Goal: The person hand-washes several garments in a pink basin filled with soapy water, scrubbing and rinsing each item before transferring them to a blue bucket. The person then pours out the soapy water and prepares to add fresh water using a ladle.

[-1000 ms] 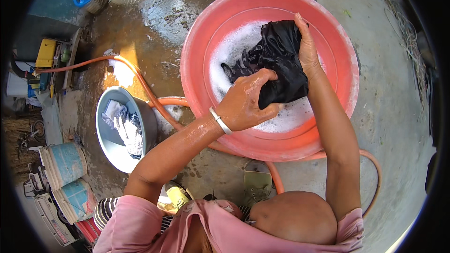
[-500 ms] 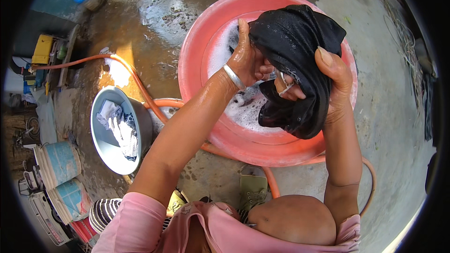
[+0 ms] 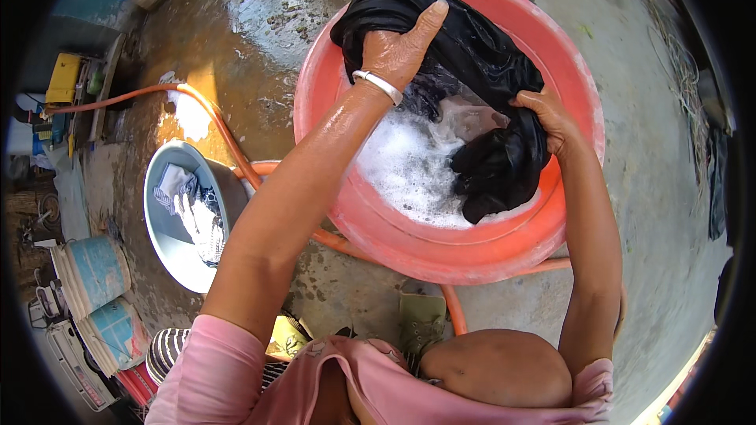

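Observation:
A wet black garment [image 3: 480,47] stretches across a large red basin [image 3: 378,248], its lower end hanging into white suds [image 3: 409,173]. My left hand [image 3: 398,51], with a silver bangle at the wrist, is closed on the garment's far left part; the cloth hides most of its fingers. At the basin's right side my right hand [image 3: 551,116] grips the other part of the same cloth, thumb on top. Dark and pale wet cloth [image 3: 468,118] lies in the water between the two hands.
A grey tub [image 3: 157,236] holding white and striped clothes stands left of the basin. An orange hose [image 3: 224,130] runs over the wet concrete and passes beneath the basin's near side. Stacked buckets [image 3: 94,275] stand at lower left, a yellow container [image 3: 63,79] farther back.
My left hand has moved farther away and left, drawing the garment out. My right hand has shifted slightly lower. The bunched cloth now spreads between them, and more of the suds shows.

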Demonstrator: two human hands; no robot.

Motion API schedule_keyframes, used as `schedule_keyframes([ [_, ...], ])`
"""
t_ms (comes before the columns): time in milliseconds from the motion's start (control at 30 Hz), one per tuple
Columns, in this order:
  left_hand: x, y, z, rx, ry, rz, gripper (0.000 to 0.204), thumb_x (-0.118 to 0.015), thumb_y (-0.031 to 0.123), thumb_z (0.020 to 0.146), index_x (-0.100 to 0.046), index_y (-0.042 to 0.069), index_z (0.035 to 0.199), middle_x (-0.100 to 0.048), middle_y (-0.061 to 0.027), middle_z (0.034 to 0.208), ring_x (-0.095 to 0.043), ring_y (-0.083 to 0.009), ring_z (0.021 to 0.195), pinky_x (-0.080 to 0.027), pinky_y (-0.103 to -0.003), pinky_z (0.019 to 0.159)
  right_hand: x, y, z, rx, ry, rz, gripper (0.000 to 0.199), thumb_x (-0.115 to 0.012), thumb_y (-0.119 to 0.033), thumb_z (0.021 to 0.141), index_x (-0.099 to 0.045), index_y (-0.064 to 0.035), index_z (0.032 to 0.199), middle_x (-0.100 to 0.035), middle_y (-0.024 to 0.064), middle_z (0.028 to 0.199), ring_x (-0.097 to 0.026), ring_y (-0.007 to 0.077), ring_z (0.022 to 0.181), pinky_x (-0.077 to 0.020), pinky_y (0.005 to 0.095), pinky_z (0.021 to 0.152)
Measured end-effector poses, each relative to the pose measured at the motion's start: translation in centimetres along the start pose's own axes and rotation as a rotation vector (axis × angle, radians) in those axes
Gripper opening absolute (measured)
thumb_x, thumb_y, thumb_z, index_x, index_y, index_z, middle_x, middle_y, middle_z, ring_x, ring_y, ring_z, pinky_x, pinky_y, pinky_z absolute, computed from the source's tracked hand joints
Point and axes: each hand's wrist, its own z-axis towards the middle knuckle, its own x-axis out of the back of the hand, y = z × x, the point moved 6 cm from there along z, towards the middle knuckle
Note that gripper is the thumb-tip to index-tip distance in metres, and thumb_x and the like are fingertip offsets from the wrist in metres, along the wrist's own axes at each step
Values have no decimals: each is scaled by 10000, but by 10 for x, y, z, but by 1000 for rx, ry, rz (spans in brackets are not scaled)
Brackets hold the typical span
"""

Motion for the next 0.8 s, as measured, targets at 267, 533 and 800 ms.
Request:
schedule_keyframes([
  [267, -29, -165, -83, 718, -67, 318, 462, -792, 306, 730, -668, -73, 965, -687, -172, 961, -650, -313, 860, -489, -375, 774, -50, 29, 51, 431, 401, -1849, 862, -659, -158, 769, -161, -146, 1474, -486, 193, 1307, -604, 378, 1012, -500, 444, 872],
  [533, -45, -174, -100, 866, -513, 529, 603, -622, 509, 807, -583, 67, 1214, -569, -200, 1263, -560, -369, 1129, -431, -438, 973, -34, 63, 100, 253, 137, -1595, 300, -496, -251, 876, -665, -86, 1061, -670, 123, 1078, -627, 319, 1015, -509, 393, 829],
  [800, -55, -96, -57, 1054, -365, -900, 521, -597, 546, 859, -616, 71, 1074, -664, -89, 997, -648, -215, 811, -545, -332, 688, -170, -21, -82, 954, 155, -937, 578, -655, -299, 814, -444, -106, 1316, -552, 191, 901, -622, 364, 737, -533, 443, 662],
])
